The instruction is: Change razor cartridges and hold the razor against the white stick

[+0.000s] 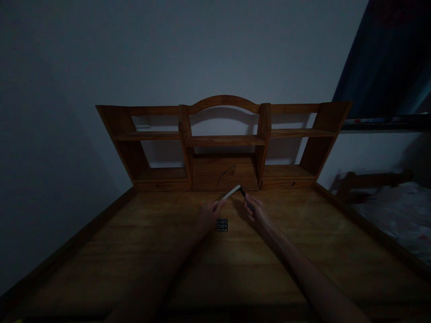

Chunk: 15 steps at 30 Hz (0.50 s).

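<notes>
In the dim head view, my left hand [211,212] is closed around the lower end of a pale, narrow strip [231,192], which slants up to the right. My right hand [254,208] grips a slim dark stick-like tool [243,193]. Its upper tip meets or nearly meets the far end of the strip; whether they touch I cannot tell. Just right of my left wrist, a small dark tray-like piece with rows of pale spots [222,225] lies on the wooden desk [161,251]. The light is too low to make out the exact kind of either held thing.
A wooden shelf unit [225,140] with several compartments stands at the back of the desk, against a pale wall [168,54]. Raised edges [84,242] border the desk. To the right are a dark curtain [380,58] and a pile in clear plastic [397,211].
</notes>
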Available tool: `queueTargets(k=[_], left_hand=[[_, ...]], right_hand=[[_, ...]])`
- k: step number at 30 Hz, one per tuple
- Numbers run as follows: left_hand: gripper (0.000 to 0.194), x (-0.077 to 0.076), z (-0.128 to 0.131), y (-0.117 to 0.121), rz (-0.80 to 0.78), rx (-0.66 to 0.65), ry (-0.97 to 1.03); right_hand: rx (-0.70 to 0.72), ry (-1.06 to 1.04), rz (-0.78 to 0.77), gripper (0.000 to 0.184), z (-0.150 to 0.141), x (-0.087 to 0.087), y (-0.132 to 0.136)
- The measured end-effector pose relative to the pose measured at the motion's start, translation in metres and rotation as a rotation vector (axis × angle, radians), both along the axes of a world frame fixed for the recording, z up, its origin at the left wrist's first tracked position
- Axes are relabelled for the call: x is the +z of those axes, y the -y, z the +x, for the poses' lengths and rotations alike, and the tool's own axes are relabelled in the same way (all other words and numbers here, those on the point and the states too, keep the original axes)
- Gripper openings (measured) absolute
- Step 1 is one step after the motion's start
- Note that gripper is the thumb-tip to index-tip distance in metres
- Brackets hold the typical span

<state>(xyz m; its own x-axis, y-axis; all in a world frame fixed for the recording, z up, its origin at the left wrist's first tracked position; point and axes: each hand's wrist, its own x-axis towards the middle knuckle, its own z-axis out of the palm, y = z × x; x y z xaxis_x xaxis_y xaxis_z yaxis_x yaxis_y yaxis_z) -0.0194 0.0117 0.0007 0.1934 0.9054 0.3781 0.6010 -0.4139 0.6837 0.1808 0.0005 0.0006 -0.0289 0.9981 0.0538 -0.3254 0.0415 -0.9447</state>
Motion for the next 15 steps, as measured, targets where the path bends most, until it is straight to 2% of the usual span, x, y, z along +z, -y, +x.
queueTargets(k=[3, 8, 15], left_hand=[[0.055, -0.0010, 0.0005, -0.0010, -0.003, 0.018, 0.009], [0.054, 0.0008, 0.0006, 0.0006, -0.009, 0.021, 0.003], [0.052, 0.0031, 0.0002, 0.0015, -0.008, 0.018, -0.046]], right_hand=[[0.022, 0.024, -0.033, 0.044, -0.0018, 0.0020, 0.0019], [-0.028, -0.001, 0.030, 0.043, -0.0001, 0.0048, 0.0038], [0.001, 0.049, 0.008, 0.044, -0.0002, -0.0034, -0.0004]])
